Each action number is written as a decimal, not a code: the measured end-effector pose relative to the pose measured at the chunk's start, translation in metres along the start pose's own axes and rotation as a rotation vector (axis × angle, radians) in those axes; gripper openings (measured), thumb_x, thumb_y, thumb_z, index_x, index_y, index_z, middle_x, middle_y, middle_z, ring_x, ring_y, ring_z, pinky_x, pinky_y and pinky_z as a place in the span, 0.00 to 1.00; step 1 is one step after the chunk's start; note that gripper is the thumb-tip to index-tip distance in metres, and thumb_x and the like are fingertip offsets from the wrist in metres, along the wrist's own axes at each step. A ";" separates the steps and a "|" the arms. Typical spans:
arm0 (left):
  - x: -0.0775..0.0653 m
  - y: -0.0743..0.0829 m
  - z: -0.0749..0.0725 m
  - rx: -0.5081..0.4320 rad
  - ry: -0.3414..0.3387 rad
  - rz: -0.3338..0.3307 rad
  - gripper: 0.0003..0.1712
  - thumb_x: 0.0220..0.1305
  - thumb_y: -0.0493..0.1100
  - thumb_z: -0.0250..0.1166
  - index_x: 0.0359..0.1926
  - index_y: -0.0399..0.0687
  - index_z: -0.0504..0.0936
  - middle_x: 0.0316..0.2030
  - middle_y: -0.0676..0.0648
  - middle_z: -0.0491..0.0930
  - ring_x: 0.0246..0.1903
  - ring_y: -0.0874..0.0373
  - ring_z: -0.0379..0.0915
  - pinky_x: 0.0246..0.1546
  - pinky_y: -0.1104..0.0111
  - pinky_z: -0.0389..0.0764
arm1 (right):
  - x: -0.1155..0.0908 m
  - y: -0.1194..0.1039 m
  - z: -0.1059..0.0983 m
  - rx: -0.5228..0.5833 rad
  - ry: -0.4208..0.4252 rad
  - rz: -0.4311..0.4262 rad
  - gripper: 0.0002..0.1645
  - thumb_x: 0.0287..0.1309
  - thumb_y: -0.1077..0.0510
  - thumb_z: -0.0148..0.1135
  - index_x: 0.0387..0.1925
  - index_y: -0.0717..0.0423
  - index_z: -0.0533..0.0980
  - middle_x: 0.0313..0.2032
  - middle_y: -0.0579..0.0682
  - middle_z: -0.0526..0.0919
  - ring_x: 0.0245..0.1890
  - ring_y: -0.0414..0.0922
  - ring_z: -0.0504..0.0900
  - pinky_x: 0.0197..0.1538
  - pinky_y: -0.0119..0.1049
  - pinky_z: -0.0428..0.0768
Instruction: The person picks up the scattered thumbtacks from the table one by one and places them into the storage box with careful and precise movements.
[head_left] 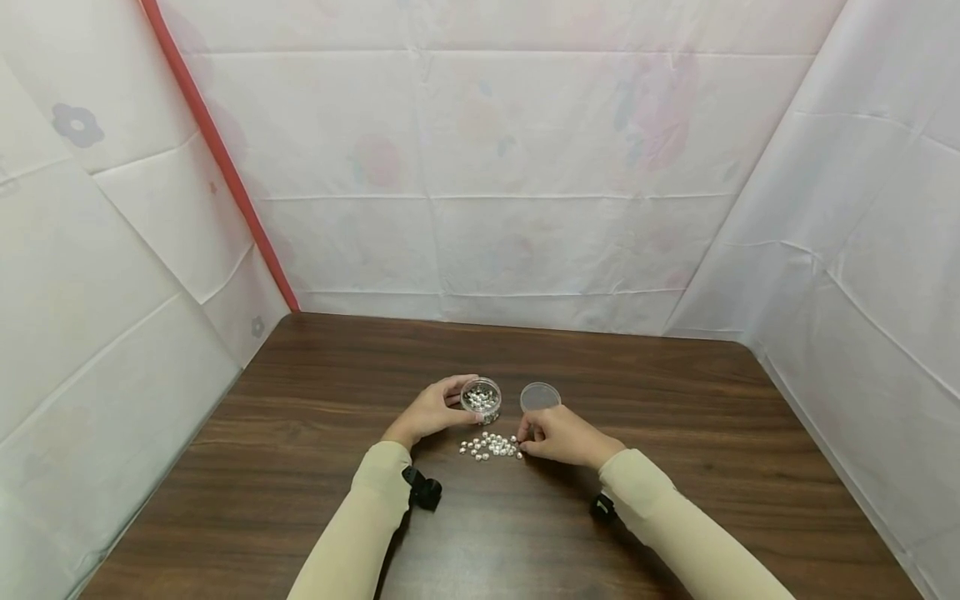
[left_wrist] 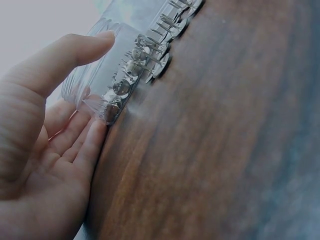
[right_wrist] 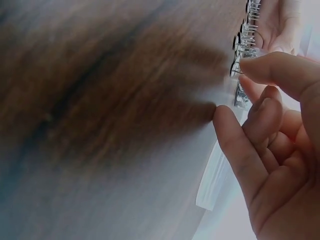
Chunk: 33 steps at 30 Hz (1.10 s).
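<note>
A round clear plastic container (head_left: 481, 398) with silvery thumbtacks inside stands on the table. My left hand (head_left: 435, 410) holds it from the left, thumb on the near side and fingers round the far side. In front of it lies a loose spread of thumbtacks (head_left: 491, 446), several pins pointing up in the left wrist view. At the right edge of this spread, my right hand (head_left: 562, 433) pinches a thumbtack (right_wrist: 234, 67) between thumb and forefinger, low over the table. One other fingertip of that hand rests on the wood in the right wrist view.
A round clear lid (head_left: 540, 395) lies behind my right hand, to the right of the container. The dark wooden table (head_left: 337, 367) is bordered by white cloth hangings (head_left: 480, 167) at the back and on both sides.
</note>
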<state>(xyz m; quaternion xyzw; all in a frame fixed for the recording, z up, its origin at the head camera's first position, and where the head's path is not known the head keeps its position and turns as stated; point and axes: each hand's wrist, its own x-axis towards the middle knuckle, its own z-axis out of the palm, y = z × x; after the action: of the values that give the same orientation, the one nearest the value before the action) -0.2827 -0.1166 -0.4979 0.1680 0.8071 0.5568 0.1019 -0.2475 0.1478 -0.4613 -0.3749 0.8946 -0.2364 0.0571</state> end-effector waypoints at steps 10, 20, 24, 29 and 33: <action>-0.001 0.003 -0.001 -0.002 -0.008 0.004 0.43 0.46 0.50 0.75 0.64 0.56 0.68 0.60 0.49 0.69 0.57 0.54 0.65 0.60 0.53 0.69 | 0.000 -0.001 0.002 -0.006 -0.007 0.023 0.03 0.55 0.56 0.64 0.29 0.49 0.78 0.16 0.37 0.74 0.17 0.32 0.69 0.22 0.28 0.73; -0.010 0.020 -0.003 -0.022 -0.039 -0.002 0.42 0.49 0.45 0.74 0.65 0.50 0.66 0.62 0.42 0.66 0.59 0.46 0.62 0.59 0.48 0.68 | -0.001 -0.004 0.002 -0.040 0.002 0.046 0.05 0.56 0.58 0.61 0.27 0.45 0.76 0.15 0.38 0.71 0.16 0.32 0.66 0.23 0.29 0.71; -0.005 0.006 -0.002 -0.002 -0.014 -0.012 0.42 0.46 0.49 0.75 0.64 0.58 0.68 0.60 0.47 0.69 0.57 0.51 0.65 0.58 0.50 0.70 | -0.001 -0.005 0.001 -0.029 -0.011 0.064 0.05 0.57 0.57 0.60 0.26 0.45 0.75 0.14 0.38 0.71 0.15 0.32 0.66 0.22 0.29 0.70; -0.003 0.000 -0.001 0.009 -0.008 -0.001 0.43 0.45 0.51 0.75 0.64 0.60 0.68 0.59 0.49 0.69 0.56 0.53 0.65 0.57 0.51 0.71 | -0.001 -0.006 0.000 -0.016 -0.006 0.069 0.06 0.57 0.56 0.60 0.26 0.45 0.74 0.15 0.38 0.71 0.15 0.33 0.65 0.22 0.29 0.70; -0.002 0.000 -0.001 0.007 -0.009 0.001 0.44 0.44 0.53 0.75 0.64 0.58 0.68 0.59 0.50 0.69 0.57 0.54 0.65 0.58 0.52 0.71 | -0.002 -0.006 0.001 -0.005 0.008 0.078 0.06 0.57 0.56 0.60 0.26 0.45 0.73 0.15 0.38 0.71 0.15 0.33 0.66 0.21 0.29 0.70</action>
<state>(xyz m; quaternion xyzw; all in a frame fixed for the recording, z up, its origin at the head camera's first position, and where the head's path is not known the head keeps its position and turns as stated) -0.2810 -0.1184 -0.4980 0.1712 0.8086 0.5531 0.1049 -0.2422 0.1448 -0.4595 -0.3392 0.9093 -0.2330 0.0618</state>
